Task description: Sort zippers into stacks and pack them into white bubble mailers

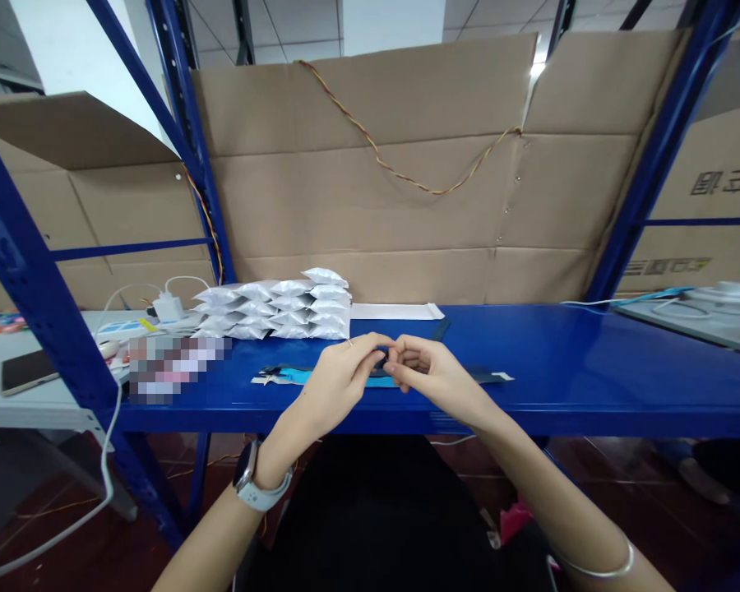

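Observation:
My left hand (340,378) and my right hand (432,370) meet above the front part of a blue tabletop (592,353). Fingertips of both are pinched around a small dark piece (381,360), mostly covered by the fingers, so its kind cannot be made out. Beneath the hands lies a long flat strip, bright blue and black (296,376), with pale ends; its middle is partly hidden by my hands. Behind my left hand rises a stack of white, pillow-shaped packets (271,311).
A long white strip or tray (398,312) lies near the cardboard back wall (370,205). On the left are a phone (28,372) and a white plug (168,306) with cables. Blue posts (43,271) frame the bench; white equipment (728,300) sits at right.

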Motion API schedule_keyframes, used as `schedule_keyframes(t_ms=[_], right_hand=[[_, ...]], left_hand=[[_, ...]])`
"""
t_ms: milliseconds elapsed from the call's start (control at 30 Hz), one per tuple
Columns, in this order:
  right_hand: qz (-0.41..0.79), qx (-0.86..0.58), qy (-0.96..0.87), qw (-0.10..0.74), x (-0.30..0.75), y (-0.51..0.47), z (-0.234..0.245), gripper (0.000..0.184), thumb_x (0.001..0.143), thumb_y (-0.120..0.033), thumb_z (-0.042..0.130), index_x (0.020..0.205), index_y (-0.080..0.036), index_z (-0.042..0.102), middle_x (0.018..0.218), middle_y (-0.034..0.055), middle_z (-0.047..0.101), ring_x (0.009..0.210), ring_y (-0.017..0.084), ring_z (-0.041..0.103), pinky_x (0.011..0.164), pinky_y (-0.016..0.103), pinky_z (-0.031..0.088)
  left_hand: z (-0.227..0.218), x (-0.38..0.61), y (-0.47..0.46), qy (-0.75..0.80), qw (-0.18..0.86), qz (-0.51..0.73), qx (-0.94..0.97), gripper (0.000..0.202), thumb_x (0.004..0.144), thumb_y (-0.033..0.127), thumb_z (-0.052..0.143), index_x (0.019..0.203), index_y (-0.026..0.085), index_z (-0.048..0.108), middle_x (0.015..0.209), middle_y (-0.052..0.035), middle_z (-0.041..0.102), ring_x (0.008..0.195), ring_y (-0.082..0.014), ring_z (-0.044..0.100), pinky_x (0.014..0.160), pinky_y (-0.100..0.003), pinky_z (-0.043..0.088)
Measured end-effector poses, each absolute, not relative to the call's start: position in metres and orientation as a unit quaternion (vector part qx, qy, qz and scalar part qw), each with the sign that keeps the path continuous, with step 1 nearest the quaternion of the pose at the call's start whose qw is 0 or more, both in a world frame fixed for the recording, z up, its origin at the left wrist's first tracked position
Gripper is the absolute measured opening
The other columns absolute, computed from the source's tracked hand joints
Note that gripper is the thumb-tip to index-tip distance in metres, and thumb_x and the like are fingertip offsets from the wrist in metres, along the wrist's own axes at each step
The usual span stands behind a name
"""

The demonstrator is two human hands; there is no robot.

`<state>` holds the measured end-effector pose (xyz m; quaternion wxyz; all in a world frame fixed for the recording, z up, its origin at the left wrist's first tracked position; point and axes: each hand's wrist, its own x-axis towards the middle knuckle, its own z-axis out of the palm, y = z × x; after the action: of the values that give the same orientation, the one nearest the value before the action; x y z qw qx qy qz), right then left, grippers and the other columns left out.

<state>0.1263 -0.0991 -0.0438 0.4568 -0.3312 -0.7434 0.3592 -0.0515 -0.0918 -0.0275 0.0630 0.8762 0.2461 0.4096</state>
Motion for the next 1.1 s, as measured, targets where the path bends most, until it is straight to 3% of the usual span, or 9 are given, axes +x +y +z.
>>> schedule_keyframes(t_ms=[267, 533, 933, 1100], right_hand=[[0.323, -0.368, -0.778, 0.395, 0.131, -0.102, -0.043, 0.012, 0.084, -0.029, 0.053, 0.077, -0.020, 0.049, 0.061, -0.0021, 0.054, 0.056, 0.012, 0.052, 0.056, 0.026, 0.040], [0.212, -0.377, -0.818, 0.378, 0.137, -0.109, -0.035, 0.012, 0.087, -0.028, 0.049, 0.077, -0.021, 0.051, 0.065, -0.0029, 0.046, 0.059, 0.011, 0.040, 0.056, 0.026, 0.033], [0.119, -0.438, -0.829, 0.327, 0.146, -0.110, -0.032, 0.012, 0.085, -0.027, 0.051, 0.075, -0.021, 0.052, 0.056, -0.0062, 0.036, 0.053, 0.010, 0.031, 0.053, 0.025, 0.025], [0.062, -0.494, -0.804, 0.327, 0.169, -0.096, -0.030, 0.013, 0.083, -0.026, 0.052, 0.071, -0.021, 0.052, 0.053, -0.0059, 0.036, 0.051, 0.010, 0.032, 0.052, 0.024, 0.024]], left_hand=[[-0.032, -0.051, -0.089, 0.246, 0.027, 0.405, 0.880, 0.022, 0.094, 0.014, 0.041, 0.108, 0.019, 0.058, 0.096, -0.0038, 0.068, 0.083, -0.0139, 0.064, 0.076, -0.026, 0.048], [-0.034, -0.056, -0.089, 0.242, -0.035, 0.369, 0.897, 0.028, 0.093, 0.011, 0.042, 0.118, 0.020, 0.052, 0.096, -0.0053, 0.066, 0.085, -0.0149, 0.062, 0.074, -0.027, 0.049], [-0.039, -0.046, -0.089, 0.247, -0.012, 0.373, 0.894, 0.031, 0.094, 0.011, 0.041, 0.121, 0.022, 0.052, 0.091, -0.0036, 0.066, 0.079, -0.0133, 0.062, 0.071, -0.024, 0.048], [-0.025, -0.066, -0.087, 0.283, -0.084, 0.409, 0.863, 0.028, 0.092, 0.012, 0.043, 0.117, 0.020, 0.056, 0.092, -0.0038, 0.067, 0.080, -0.0136, 0.063, 0.073, -0.025, 0.047]])
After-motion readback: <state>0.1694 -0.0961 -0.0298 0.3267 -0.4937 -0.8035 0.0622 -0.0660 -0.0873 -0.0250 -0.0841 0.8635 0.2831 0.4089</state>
